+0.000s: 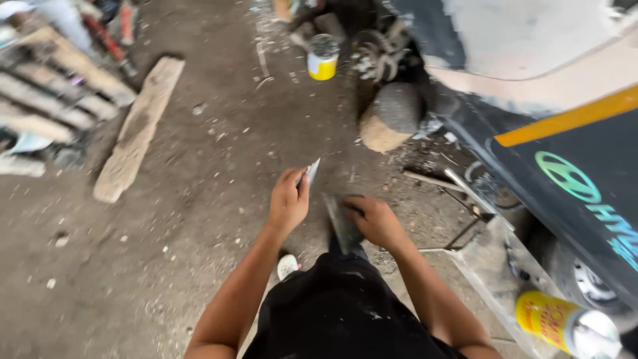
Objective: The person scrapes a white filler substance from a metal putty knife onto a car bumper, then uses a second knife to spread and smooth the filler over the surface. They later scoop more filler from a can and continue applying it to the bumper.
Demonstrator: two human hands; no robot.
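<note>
Nearest on my right, a yellow can lies tipped on a grey sheet. At centre, my right hand has its fingers closed on a dark flat blade, held over the dirt floor above my knees. Just left of it, my left hand pinches a small pale scraper, tip pointing away. Farther off lie a wooden plank at left, a stone beside the dark vehicle body, and a yellow tin beyond.
</note>
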